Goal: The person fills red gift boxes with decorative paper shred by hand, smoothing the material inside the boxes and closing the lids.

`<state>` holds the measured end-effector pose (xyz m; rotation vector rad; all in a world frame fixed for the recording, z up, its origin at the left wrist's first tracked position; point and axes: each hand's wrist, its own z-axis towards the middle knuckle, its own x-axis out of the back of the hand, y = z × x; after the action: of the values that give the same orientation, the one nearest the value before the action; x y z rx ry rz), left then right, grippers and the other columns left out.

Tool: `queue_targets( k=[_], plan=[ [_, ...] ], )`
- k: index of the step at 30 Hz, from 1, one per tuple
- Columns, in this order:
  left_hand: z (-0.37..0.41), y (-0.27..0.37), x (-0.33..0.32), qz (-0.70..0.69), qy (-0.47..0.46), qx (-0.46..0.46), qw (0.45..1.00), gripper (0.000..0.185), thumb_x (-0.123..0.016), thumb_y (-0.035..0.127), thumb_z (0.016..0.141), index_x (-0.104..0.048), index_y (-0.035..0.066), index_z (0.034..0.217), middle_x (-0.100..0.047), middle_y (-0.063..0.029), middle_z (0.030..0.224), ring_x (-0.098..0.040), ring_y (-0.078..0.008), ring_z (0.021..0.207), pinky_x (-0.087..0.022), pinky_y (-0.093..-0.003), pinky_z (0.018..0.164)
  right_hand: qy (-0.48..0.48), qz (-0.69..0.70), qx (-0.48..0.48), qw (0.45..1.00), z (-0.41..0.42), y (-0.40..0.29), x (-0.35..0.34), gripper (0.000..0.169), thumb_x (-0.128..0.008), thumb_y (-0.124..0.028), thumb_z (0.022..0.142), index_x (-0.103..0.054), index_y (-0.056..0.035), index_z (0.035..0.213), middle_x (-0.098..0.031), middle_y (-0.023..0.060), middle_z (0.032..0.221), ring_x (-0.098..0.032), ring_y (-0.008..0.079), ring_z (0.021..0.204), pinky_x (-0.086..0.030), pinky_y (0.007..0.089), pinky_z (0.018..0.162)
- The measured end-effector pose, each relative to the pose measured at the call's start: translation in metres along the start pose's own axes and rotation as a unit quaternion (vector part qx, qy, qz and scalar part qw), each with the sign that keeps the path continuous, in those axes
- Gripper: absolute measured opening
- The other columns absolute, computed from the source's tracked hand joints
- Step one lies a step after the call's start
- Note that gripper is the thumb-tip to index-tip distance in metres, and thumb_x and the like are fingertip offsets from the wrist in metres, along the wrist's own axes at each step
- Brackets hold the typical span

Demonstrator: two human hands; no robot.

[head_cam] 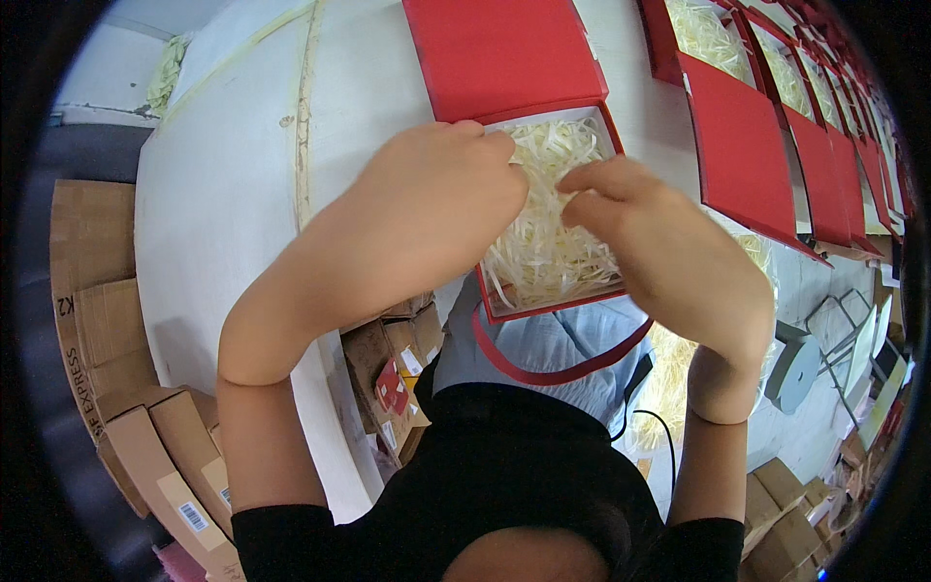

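Note:
A red gift box [486, 297] with its lid [509, 58] folded back lies at the table's edge before me. Cream shredded paper filler [556, 254] fills its white-lined inside. My left hand [458, 174] is over the left side of the box, fingers curled at its back left corner; whether they grip anything is hidden. My right hand [625, 211] reaches in from the right, thumb and fingers bent, with the fingertips at the filler. A red ribbon handle [560, 375] loops from the box's near side over my lap.
More opened red boxes [742, 145] with shredded filler stand in a row at the right. Cardboard cartons [105, 291] are stacked at the left and others [782, 509] at the lower right. A bag of shredded paper [665, 385] is beside my right forearm.

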<state>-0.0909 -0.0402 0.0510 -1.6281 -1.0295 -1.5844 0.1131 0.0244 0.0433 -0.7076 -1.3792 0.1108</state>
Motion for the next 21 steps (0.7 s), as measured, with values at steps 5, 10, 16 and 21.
queue_targets(
  k=[5, 10, 16, 21],
  plan=[
    [0.000, 0.011, 0.021, -0.138, -0.009, -0.056, 0.989, 0.016, -0.057, 0.004, 0.075, -0.058, 0.003, 0.091, -0.058, -0.0128, 0.091, -0.057, -0.0308, 0.088, -0.048, -0.0382, 0.077, 0.081, 0.037, 0.034, 0.995, -0.006, 0.007, 0.017, 0.027, -0.048, 0.016, 0.064, -0.055, 0.0027, 0.086, -0.056, 0.0149, 0.088, -0.057, 0.0337, 0.080, -0.048, 0.0357, 0.069],
    [0.019, 0.023, -0.014, -0.201, -0.009, -0.085, 0.976, 0.020, -0.055, 0.010, 0.082, -0.057, 0.004, 0.101, -0.059, -0.0143, 0.097, -0.057, -0.0326, 0.094, -0.048, -0.0409, 0.078, 0.158, 0.104, 0.036, 0.981, -0.011, -0.001, 0.023, 0.027, -0.042, 0.017, 0.056, -0.052, 0.0037, 0.078, -0.051, 0.0127, 0.076, -0.054, 0.0266, 0.065, -0.044, 0.0320, 0.059],
    [0.050, 0.027, -0.046, -0.254, -0.108, -0.078, 0.958, 0.020, -0.052, 0.017, 0.085, -0.060, 0.004, 0.098, -0.060, -0.0162, 0.092, -0.061, -0.0312, 0.088, -0.051, -0.0381, 0.075, 0.291, 0.152, 0.020, 0.944, -0.025, -0.010, 0.015, 0.014, -0.044, 0.003, 0.051, -0.050, 0.0030, 0.064, -0.049, 0.0111, 0.064, -0.051, 0.0215, 0.059, -0.037, 0.0283, 0.053],
    [0.046, 0.041, -0.065, -0.139, 0.029, -0.080, 0.987, 0.019, -0.051, 0.017, 0.083, -0.062, 0.007, 0.094, -0.061, -0.0121, 0.085, -0.062, -0.0303, 0.079, -0.051, -0.0398, 0.067, 0.326, 0.190, -0.010, 0.926, -0.054, -0.024, 0.009, 0.017, -0.047, 0.008, 0.055, -0.055, 0.0002, 0.068, -0.052, 0.0102, 0.067, -0.052, 0.0242, 0.059, -0.042, 0.0310, 0.053]
  ],
)
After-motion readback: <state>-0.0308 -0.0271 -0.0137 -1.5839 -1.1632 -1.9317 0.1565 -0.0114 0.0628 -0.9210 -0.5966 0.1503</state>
